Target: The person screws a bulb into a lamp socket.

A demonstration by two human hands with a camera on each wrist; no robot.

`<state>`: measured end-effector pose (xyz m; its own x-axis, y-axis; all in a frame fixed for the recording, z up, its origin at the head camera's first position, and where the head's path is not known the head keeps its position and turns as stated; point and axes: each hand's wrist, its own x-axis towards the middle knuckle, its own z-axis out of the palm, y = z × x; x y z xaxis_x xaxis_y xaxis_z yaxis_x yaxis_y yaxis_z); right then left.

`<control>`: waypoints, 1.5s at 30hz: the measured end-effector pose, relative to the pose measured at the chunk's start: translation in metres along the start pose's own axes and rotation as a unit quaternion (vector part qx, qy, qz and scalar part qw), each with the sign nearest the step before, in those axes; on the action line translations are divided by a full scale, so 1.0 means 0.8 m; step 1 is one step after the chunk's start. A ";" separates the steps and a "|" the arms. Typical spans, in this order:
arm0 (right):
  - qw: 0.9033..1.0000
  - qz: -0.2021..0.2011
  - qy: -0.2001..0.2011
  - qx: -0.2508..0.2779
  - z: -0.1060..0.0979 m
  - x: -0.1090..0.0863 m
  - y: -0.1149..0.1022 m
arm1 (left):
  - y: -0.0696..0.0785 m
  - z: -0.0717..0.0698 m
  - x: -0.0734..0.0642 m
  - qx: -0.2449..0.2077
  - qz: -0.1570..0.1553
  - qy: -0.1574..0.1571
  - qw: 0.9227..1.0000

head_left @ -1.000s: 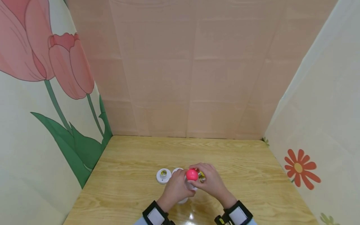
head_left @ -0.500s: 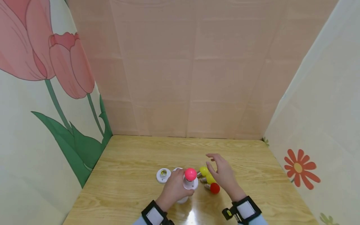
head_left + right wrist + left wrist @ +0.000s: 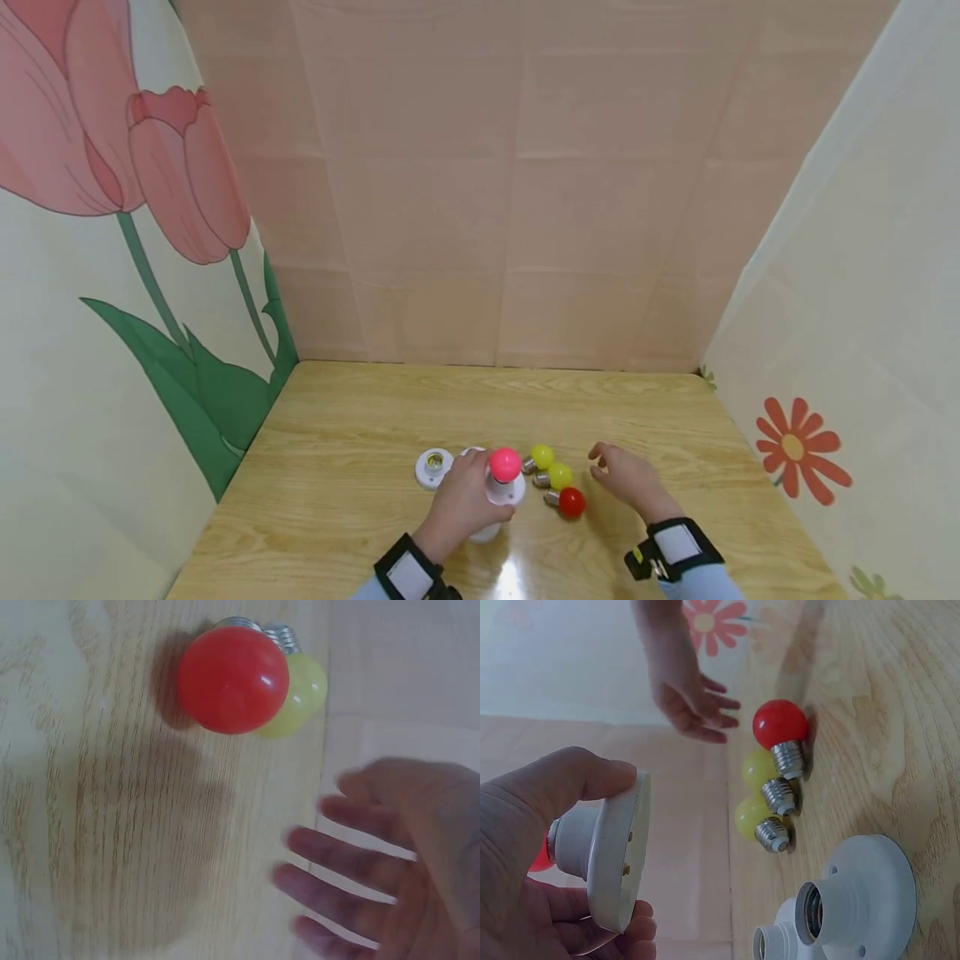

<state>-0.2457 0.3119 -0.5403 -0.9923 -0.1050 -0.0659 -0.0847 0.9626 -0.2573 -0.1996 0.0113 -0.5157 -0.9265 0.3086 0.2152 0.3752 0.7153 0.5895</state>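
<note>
My left hand (image 3: 463, 500) grips the rim of a white lamp holder (image 3: 508, 492), raised off the table in the left wrist view. A pinkish-red light bulb (image 3: 505, 465) sits in its socket. Over the table to the right, my right hand (image 3: 630, 479) holds nothing, its fingers loosely bent and spread apart. Between the hands lie two yellow bulbs (image 3: 559, 476) and a red bulb (image 3: 572, 502), metal bases pointing left. The red one is the nearest to my right hand in the right wrist view.
A white lamp holder (image 3: 433, 468) with a bare socket stands left of my left hand. More lamp holders (image 3: 862, 900) stand below the raised one, partly hidden by my left hand in the head view. The wooden table (image 3: 337, 425) meets a pinkish-brown backdrop (image 3: 495, 208) behind.
My right hand has come off the pinkish-red bulb and moved right, past the loose bulbs, which now show fully. My left hand keeps holding the lamp holder in nearly the same place.
</note>
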 end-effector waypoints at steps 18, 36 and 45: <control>0.989 0.037 -0.135 0.047 0.009 -0.002 0.006 | -0.070 -0.102 0.046 -0.042 -0.090 0.097 0.990; 0.993 0.021 -0.103 0.061 0.017 -0.011 0.004 | -0.271 -0.067 0.032 0.040 -0.236 0.167 0.956; 0.994 0.017 -0.093 0.051 0.014 -0.014 0.005 | -0.281 -0.054 0.013 0.066 -0.270 0.153 0.948</control>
<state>-0.2337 0.3142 -0.5510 -0.9595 -0.1268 -0.2516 -0.0328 0.9372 -0.3472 -0.2950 -0.1734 -0.6127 -0.9420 -0.3064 0.1372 -0.1744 0.7958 0.5799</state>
